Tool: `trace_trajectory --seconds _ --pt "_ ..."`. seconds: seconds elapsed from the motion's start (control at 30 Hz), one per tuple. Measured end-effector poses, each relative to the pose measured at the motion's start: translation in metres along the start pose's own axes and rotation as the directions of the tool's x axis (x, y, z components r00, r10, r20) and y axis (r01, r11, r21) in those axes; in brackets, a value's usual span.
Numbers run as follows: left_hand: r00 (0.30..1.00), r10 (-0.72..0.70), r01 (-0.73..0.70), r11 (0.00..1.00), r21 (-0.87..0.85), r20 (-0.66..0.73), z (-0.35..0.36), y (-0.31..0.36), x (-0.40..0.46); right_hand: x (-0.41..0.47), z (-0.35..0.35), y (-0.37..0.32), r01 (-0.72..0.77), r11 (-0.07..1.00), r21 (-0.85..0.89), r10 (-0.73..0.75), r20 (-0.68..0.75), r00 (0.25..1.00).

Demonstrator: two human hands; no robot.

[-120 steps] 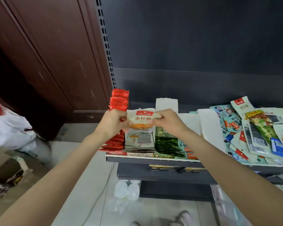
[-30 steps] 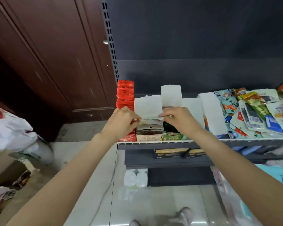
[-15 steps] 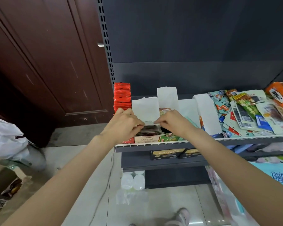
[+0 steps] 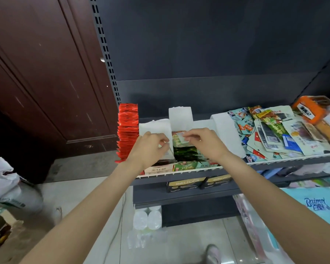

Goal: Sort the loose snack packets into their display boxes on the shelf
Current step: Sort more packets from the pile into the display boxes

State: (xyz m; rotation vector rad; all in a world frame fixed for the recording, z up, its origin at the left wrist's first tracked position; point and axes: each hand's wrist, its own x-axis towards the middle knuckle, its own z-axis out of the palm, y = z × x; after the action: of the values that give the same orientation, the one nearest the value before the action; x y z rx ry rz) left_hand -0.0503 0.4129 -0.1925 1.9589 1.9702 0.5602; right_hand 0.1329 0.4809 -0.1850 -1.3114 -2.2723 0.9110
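A: What are the hands doing?

B: I'm seeing both up at the front of the shelf (image 4: 293, 161). The left hand (image 4: 148, 147) is sitting at about nine o'clock of the green packets (image 4: 185, 152), fingers curled, with its fingertips pressing against the white flap of the display box (image 4: 156, 128) at its side. Whether that grip is actually pinching the flap, I cannot tell. The right hand (image 4: 204, 142) is sitting at three o'clock of the same packets, thumb and forefinger pinching the top edge of a packet (image 4: 177, 139) that is standing upright behind the green ones.

A: Where are the task's things lying?

B: The green packets are standing in a row in the middle box, between the two hands. At nine o'clock of the left hand a stack of red packets (image 4: 128, 130) is running back along the shelf's left end. At three o'clock of the right hand, past a white box wall (image 4: 227, 134), a loose pile of mixed packets (image 4: 271, 136) is spreading over the shelf, with an orange packet (image 4: 307, 110) at its far right.

A: Anything below?

B: A lower shelf is carrying dark boxes (image 4: 185, 184), and clear bottles (image 4: 147, 219) are standing on the floor under it.
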Motion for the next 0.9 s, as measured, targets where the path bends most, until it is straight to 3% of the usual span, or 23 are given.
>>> trace_trajectory --seconds 0.13,0.33,0.5,0.63,0.8,0.9 --pt "0.997 -0.054 0.032 0.933 -0.358 -0.051 0.023 0.058 0.031 -0.005 -0.039 0.049 -0.059 0.998 0.032 0.061 -0.081 0.995" --pt "0.997 -0.058 0.024 0.865 -0.501 -0.053 0.091 0.175 0.104 -0.007 -0.11 0.157 -0.259 0.966 0.001 0.254 -0.208 0.945" --pt "0.989 -0.075 0.118 0.917 -0.38 0.126 0.16 0.243 0.173 0.017 -0.156 0.252 -0.401 0.909 -0.114 0.366 -0.239 0.899" --pt "0.93 -0.115 0.194 0.96 -0.202 0.349 0.214 0.259 0.212 0.034 -0.183 0.312 -0.449 0.849 -0.28 0.434 -0.117 0.893" --pt "0.85 -0.134 0.213 0.972 -0.099 0.51 0.252 0.249 0.232 0.047 -0.183 0.347 -0.29 0.774 -0.563 0.335 -0.025 0.942" --pt "0.861 -0.214 0.32 0.933 -0.164 0.461 0.261 0.243 0.244 0.045 -0.171 0.349 -0.123 0.839 -0.53 0.143 -0.003 0.99"
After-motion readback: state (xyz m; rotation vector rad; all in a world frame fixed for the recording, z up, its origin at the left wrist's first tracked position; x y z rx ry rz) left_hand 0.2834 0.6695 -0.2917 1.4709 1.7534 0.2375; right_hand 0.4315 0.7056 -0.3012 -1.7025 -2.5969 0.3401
